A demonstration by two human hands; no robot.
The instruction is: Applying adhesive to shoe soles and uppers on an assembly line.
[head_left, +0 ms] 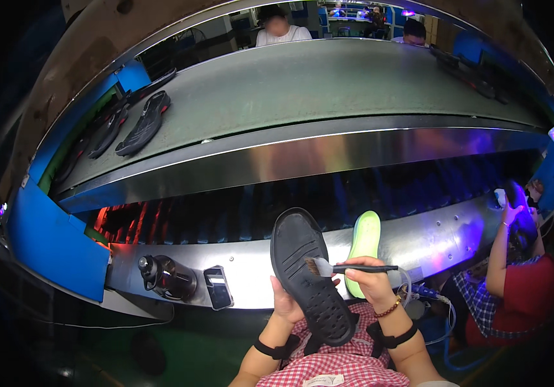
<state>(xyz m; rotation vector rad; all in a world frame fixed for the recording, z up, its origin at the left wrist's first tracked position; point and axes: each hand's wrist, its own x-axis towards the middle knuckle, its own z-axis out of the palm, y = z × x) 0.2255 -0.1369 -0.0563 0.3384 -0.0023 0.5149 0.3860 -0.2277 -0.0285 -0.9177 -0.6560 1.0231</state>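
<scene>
A black shoe sole [295, 248] with grooves at its far end and holes at its near end is held tilted up in front of me. My left hand [286, 302] is closed around its left edge from below, some fingers hidden behind it. In my right hand [372, 278] is a brush [320, 266] with a black handle, its brown bristles against the middle of the sole. Just beyond my right hand, a yellow-green insole-shaped piece [365, 237] rests on the metal ledge, partly covered by the hand.
On the metal ledge [251, 274] stand a dark bottle [177, 281] and a phone [218, 287]. Beyond runs a conveyor belt [302, 80] with black soles [144, 122] at its left. A co-worker [522, 293] works on the right; two people sit across the belt. A hose [448, 316] hangs at right.
</scene>
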